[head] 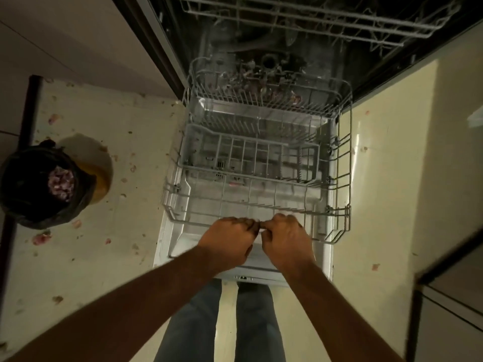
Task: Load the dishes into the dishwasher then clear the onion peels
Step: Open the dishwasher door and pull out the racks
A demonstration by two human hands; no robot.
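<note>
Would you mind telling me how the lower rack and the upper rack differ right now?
The lower rack is pulled out over the open door, with both hands on its front rim; the upper rack sits further back, largely out of frame and untouched. The lower rack holds no dishes; the upper's contents cannot be told. Both are grey wire.

Pale tiled floor (125,257), scattered onion peels (41,239), black-bagged bin (39,189) standing on it

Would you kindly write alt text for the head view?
Both hands, left hand and right hand, grip the front rim of an empty lower dishwasher rack pulled out over the open door. Onion peels litter the floor beside a black-bagged bin.
</note>
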